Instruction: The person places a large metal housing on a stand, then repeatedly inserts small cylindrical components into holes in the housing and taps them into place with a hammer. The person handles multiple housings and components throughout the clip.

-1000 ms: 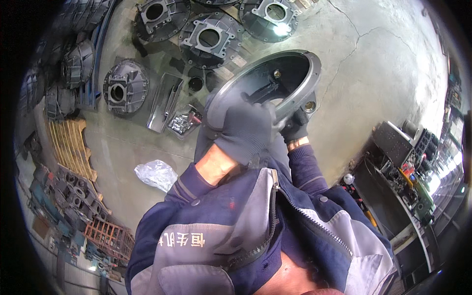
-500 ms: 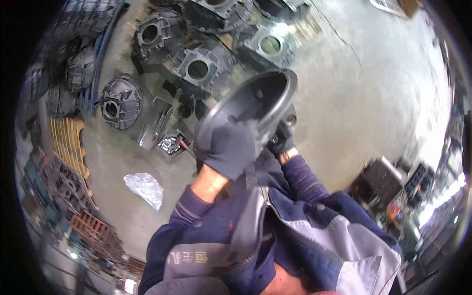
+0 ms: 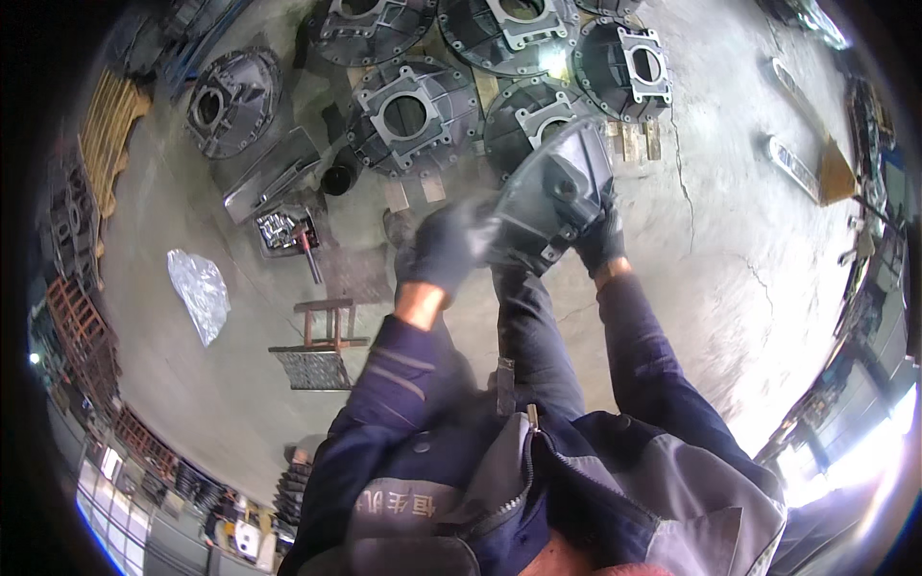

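Observation:
I hold a dark grey round cast-metal housing (image 3: 560, 192) in front of me with both gloved hands, tilted on edge above the concrete floor. My left hand (image 3: 448, 248), in a black glove, grips its lower left rim. My right hand (image 3: 601, 240), also gloved, grips its lower right side. Just beyond it, several similar round housings (image 3: 411, 113) with square openings lie flat on the floor in rows. My legs (image 3: 533, 326) in dark trousers show below the housing.
A small metal stool (image 3: 320, 346) stands at my left. A tray of small parts (image 3: 280, 230) with a red-handled tool lies beyond it. A crumpled plastic bag (image 3: 200, 293) lies further left. Wooden pallets (image 3: 101, 134) and stacked castings line the left edge. Machinery stands at right.
The view has swung toward the rows of housings on the floor. The housing in my hands has moved lower and further from my face, tilting more on edge.

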Available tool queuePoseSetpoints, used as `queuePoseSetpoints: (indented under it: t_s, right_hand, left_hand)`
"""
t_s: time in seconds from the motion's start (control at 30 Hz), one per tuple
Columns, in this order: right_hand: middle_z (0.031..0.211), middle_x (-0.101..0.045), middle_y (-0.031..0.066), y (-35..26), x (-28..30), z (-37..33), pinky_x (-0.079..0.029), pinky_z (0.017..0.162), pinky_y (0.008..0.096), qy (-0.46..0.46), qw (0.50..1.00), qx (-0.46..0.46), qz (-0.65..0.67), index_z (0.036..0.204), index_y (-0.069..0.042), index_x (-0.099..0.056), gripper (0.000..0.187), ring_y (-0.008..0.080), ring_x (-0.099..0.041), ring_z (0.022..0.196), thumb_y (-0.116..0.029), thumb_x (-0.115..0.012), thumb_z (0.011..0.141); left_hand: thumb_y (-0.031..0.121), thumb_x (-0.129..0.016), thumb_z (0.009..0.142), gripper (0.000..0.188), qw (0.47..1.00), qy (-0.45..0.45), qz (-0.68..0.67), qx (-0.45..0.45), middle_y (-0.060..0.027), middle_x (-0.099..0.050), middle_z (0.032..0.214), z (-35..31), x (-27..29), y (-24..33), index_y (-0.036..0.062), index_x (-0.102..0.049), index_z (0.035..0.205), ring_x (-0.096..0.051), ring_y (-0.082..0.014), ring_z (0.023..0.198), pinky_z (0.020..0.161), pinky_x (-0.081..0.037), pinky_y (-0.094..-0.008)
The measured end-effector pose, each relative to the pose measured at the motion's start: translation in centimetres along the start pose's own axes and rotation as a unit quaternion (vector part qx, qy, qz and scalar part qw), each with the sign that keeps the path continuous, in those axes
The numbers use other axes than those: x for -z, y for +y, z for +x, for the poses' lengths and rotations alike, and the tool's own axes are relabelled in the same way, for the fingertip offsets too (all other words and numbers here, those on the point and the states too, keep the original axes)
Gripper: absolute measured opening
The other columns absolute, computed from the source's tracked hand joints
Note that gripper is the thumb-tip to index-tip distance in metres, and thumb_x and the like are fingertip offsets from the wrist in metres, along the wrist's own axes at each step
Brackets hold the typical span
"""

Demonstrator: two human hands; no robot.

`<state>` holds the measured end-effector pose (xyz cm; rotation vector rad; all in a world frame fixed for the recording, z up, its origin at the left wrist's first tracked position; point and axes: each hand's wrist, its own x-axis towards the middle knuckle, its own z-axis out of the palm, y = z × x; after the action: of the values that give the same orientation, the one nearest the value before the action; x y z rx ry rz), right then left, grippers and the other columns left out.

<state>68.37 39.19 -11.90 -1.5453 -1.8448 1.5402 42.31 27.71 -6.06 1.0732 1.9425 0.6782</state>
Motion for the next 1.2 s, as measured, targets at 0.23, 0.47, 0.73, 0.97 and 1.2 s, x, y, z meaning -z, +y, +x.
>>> queuePoseSetpoints:
  t_s: [0.23,0.47,0.73,0.97,1.2]
  right_hand:
    - [0.083,-0.070,0.0073,7.5,1.1,10.1,-0.052,0.063,0.0331,0.004,0.927,-0.299,0.227,0.099,0.000,-0.073,0.026,0.0149,-0.067,0.073,-0.025,-0.074,0.093]
    - [0.107,-0.072,0.0290,11.4,2.3,16.0,-0.054,0.090,0.0459,-0.067,0.953,-0.130,-0.264,0.114,0.004,-0.065,0.060,0.0422,-0.070,0.103,-0.046,-0.079,0.084]
    - [0.109,-0.072,0.0280,11.9,-0.7,17.2,-0.053,0.095,0.0493,-0.212,0.878,-0.005,-0.429,0.121,-0.002,-0.068,0.050,0.0449,-0.068,0.107,-0.032,-0.075,0.081]
    - [0.102,-0.074,0.0224,16.8,-1.6,18.2,-0.049,0.095,0.0455,-0.251,0.822,0.095,-0.502,0.119,-0.002,-0.066,0.042,0.0400,-0.068,0.103,-0.026,-0.070,0.084]
    - [0.101,-0.074,0.0233,19.2,-1.4,18.5,-0.050,0.092,0.0464,-0.254,0.812,0.125,-0.510,0.113,-0.002,-0.066,0.039,0.0400,-0.069,0.101,-0.026,-0.073,0.082]
  left_hand:
    - [0.035,-0.068,0.093,0.036,0.939,0.065,0.146,0.303,-0.0201,-0.074,0.102,-18.5,8.9,-19.4,0.0039,-0.072,0.111,-0.070,-0.0412,0.095,0.082,-0.056,-0.0468]
    - [0.034,-0.054,0.100,0.039,0.855,-0.159,0.225,0.439,-0.0161,-0.071,0.086,-42.3,2.1,-28.3,0.0061,-0.069,0.077,-0.068,-0.0353,0.086,0.075,-0.052,-0.0489]
    - [0.030,-0.061,0.097,0.032,0.874,-0.044,-0.027,0.483,-0.0135,-0.073,0.081,-39.1,-0.9,-23.9,0.0021,-0.070,0.087,-0.069,-0.0293,0.073,0.073,-0.055,-0.0419]
    - [0.021,-0.069,0.095,0.020,0.850,0.051,-0.098,0.516,-0.0094,-0.073,0.080,-38.1,1.7,-22.9,0.0008,-0.070,0.094,-0.069,-0.0173,0.068,0.062,-0.055,-0.0321]
    - [0.018,-0.067,0.096,0.018,0.856,0.028,-0.100,0.507,-0.0105,-0.073,0.086,-37.4,-0.1,-22.6,0.0007,-0.070,0.101,-0.070,-0.0177,0.071,0.063,-0.056,-0.0317]
